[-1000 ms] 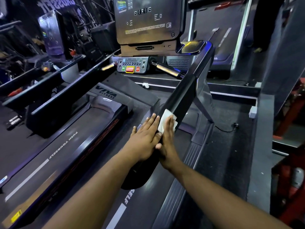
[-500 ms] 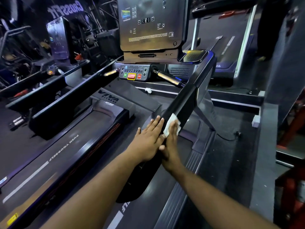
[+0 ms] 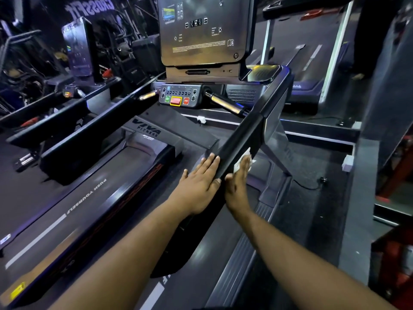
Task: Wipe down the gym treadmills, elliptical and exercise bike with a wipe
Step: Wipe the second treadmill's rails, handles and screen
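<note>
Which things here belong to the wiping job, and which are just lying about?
In the job:
white wipe, pressed flat by the right hand
black right handrail being wiped
left hand, flat on the rail's inner side
treadmill console

Just lying about:
black cable on the floor
neighbouring treadmill's screen

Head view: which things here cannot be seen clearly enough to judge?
- Wipe: mostly covered by the right hand; its size is unknown.
- Handrail outer side: turned away from the camera; cleanliness unknown.
- Left hand palm: pressed on the handrail, hidden.
- Console small print: too small to read.
</note>
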`<act>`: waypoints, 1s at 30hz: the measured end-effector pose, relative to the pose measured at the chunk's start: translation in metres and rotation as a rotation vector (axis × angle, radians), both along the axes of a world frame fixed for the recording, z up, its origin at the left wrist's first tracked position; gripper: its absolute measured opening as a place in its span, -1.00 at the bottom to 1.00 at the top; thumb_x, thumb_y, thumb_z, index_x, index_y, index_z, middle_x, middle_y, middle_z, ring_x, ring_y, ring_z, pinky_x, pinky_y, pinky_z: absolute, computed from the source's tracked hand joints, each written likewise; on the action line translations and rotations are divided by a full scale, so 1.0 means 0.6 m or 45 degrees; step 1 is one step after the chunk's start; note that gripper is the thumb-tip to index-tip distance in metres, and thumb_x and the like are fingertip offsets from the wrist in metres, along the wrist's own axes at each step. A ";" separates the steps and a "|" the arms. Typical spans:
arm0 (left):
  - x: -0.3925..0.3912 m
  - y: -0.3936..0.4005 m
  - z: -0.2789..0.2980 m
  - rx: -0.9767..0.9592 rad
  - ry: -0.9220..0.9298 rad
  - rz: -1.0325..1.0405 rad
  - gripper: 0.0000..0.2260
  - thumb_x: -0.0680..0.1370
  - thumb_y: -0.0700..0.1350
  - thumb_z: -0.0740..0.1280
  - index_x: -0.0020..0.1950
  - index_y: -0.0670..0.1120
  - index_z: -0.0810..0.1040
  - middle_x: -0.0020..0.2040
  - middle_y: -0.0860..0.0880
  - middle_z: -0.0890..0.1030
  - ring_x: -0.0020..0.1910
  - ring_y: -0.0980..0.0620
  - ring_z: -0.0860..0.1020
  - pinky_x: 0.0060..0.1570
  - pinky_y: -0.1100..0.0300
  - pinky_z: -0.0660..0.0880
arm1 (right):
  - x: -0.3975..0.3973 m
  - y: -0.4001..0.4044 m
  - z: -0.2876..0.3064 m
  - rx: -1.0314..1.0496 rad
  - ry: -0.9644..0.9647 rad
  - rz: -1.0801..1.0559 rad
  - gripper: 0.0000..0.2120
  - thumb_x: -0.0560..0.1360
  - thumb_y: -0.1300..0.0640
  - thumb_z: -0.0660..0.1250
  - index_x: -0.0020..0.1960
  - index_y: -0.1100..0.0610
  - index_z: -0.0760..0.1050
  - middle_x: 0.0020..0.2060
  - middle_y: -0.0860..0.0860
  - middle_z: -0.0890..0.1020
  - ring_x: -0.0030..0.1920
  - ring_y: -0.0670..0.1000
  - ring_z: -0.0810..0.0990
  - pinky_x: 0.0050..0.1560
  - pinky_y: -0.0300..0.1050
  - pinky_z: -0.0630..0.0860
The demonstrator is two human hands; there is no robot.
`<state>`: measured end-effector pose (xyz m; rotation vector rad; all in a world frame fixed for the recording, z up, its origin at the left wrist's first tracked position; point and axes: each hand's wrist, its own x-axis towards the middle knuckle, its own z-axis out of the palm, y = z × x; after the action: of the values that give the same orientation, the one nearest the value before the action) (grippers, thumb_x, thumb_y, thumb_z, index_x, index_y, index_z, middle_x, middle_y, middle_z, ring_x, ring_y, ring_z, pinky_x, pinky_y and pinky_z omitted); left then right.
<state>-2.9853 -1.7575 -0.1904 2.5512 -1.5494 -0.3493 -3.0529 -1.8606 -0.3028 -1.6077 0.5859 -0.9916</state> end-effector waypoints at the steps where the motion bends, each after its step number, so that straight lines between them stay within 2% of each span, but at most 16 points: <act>1: -0.001 -0.003 -0.001 -0.001 -0.006 0.003 -0.45 0.72 0.13 0.03 0.67 0.17 -0.13 0.65 0.23 -0.19 0.62 0.18 -0.20 0.59 -0.21 -0.11 | 0.002 -0.028 0.008 0.091 0.013 -0.021 0.09 0.40 -0.64 -0.14 0.60 0.11 -0.27 0.60 0.02 -0.27 0.61 0.03 -0.32 0.59 0.12 -0.30; 3: -0.001 -0.006 0.000 0.000 -0.006 0.006 -0.45 0.72 0.13 0.02 0.67 0.17 -0.14 0.65 0.23 -0.19 0.62 0.18 -0.21 0.59 -0.21 -0.12 | 0.006 -0.065 0.023 0.237 0.083 -0.018 0.25 0.23 -0.74 -0.19 0.62 0.09 -0.30 0.61 -0.01 -0.28 0.59 -0.05 -0.34 0.58 0.14 -0.33; 5: -0.001 -0.007 0.000 0.000 -0.005 0.007 -0.44 0.72 0.13 0.02 0.67 0.18 -0.15 0.65 0.23 -0.20 0.62 0.18 -0.21 0.60 -0.21 -0.12 | 0.003 -0.063 0.031 0.189 0.133 0.014 0.31 0.17 -0.76 -0.24 0.63 0.10 -0.31 0.62 -0.01 -0.27 0.57 -0.12 -0.35 0.55 0.14 -0.41; 7: 0.000 -0.011 0.000 0.004 -0.008 0.008 -0.44 0.72 0.14 0.02 0.67 0.19 -0.16 0.65 0.23 -0.20 0.62 0.18 -0.21 0.60 -0.21 -0.13 | 0.001 -0.041 0.033 0.050 0.118 0.062 0.28 0.22 -0.74 -0.24 0.62 0.15 -0.30 0.61 0.00 -0.29 0.58 -0.08 -0.36 0.54 0.03 -0.44; 10: 0.002 -0.017 0.000 0.000 -0.016 0.012 -0.44 0.72 0.15 0.02 0.66 0.20 -0.15 0.65 0.23 -0.19 0.63 0.18 -0.19 0.59 -0.22 -0.11 | 0.005 -0.049 0.033 -0.112 0.089 0.086 0.22 0.34 -0.67 -0.21 0.62 0.24 -0.28 0.57 -0.01 -0.30 0.59 -0.01 -0.36 0.55 -0.12 -0.39; 12: 0.001 -0.019 0.000 -0.001 -0.019 0.008 -0.44 0.72 0.14 0.02 0.67 0.19 -0.15 0.65 0.23 -0.19 0.63 0.17 -0.19 0.59 -0.22 -0.12 | 0.014 -0.097 0.037 -0.112 0.072 0.030 0.21 0.35 -0.67 -0.20 0.62 0.26 -0.24 0.57 0.00 -0.27 0.60 0.03 -0.32 0.58 -0.05 -0.35; 14: 0.000 -0.020 0.001 0.000 -0.021 0.009 -0.45 0.72 0.14 0.01 0.67 0.18 -0.15 0.65 0.22 -0.19 0.63 0.18 -0.20 0.59 -0.21 -0.12 | 0.019 -0.148 0.050 0.000 0.114 -0.011 0.26 0.28 -0.71 -0.20 0.63 0.20 -0.27 0.60 0.01 -0.27 0.60 0.02 -0.32 0.60 0.08 -0.30; 16: -0.001 -0.020 0.000 -0.003 -0.028 0.012 -0.45 0.72 0.14 0.01 0.67 0.18 -0.16 0.65 0.23 -0.19 0.62 0.19 -0.20 0.60 -0.20 -0.13 | 0.025 -0.162 0.066 0.063 0.155 -0.010 0.31 0.23 -0.74 -0.20 0.63 0.19 -0.30 0.62 0.05 -0.28 0.60 0.02 -0.33 0.59 0.13 -0.28; 19: 0.002 -0.022 -0.004 -0.003 -0.034 0.010 -0.45 0.72 0.14 0.01 0.66 0.20 -0.16 0.64 0.25 -0.21 0.62 0.21 -0.20 0.60 -0.20 -0.13 | 0.023 -0.113 0.059 -0.240 0.153 0.063 0.21 0.36 -0.66 -0.17 0.63 0.25 -0.23 0.62 0.13 -0.23 0.61 0.09 -0.33 0.59 0.05 -0.33; 22: 0.004 -0.032 -0.005 -0.008 -0.049 0.006 -0.44 0.71 0.15 0.02 0.65 0.21 -0.16 0.64 0.25 -0.21 0.62 0.20 -0.20 0.60 -0.18 -0.13 | 0.008 -0.099 0.041 -0.520 0.204 0.166 0.11 0.43 -0.60 -0.13 0.64 0.23 -0.15 0.64 0.06 -0.17 0.61 0.08 -0.33 0.55 -0.10 -0.37; 25: 0.005 -0.042 -0.004 -0.001 -0.056 -0.001 -0.44 0.72 0.15 0.02 0.66 0.19 -0.18 0.64 0.24 -0.21 0.62 0.19 -0.20 0.60 -0.18 -0.13 | 0.009 -0.188 0.041 -0.697 0.305 0.118 0.15 0.40 -0.63 -0.13 0.64 0.23 -0.10 0.63 0.09 -0.10 0.62 0.07 -0.24 0.59 -0.01 -0.28; 28: 0.005 -0.054 -0.001 0.003 -0.049 0.002 -0.43 0.72 0.15 0.01 0.66 0.19 -0.19 0.65 0.23 -0.22 0.62 0.18 -0.20 0.60 -0.20 -0.14 | 0.011 -0.286 0.060 -0.559 0.440 0.033 0.20 0.35 -0.68 -0.18 0.65 0.20 -0.13 0.64 0.10 -0.12 0.63 0.06 -0.21 0.61 0.18 -0.17; 30: 0.007 -0.063 -0.001 0.005 -0.050 0.007 -0.43 0.72 0.15 0.01 0.66 0.19 -0.20 0.64 0.23 -0.23 0.62 0.19 -0.21 0.60 -0.19 -0.14 | 0.014 -0.295 0.067 -0.449 0.427 0.025 0.22 0.32 -0.69 -0.20 0.65 0.17 -0.22 0.64 0.08 -0.20 0.61 0.00 -0.29 0.61 0.12 -0.24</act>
<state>-2.9814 -1.7951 -0.1908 2.5799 -1.5562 -0.3044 -3.0446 -2.0374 -0.2624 -2.1142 0.6433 -0.8476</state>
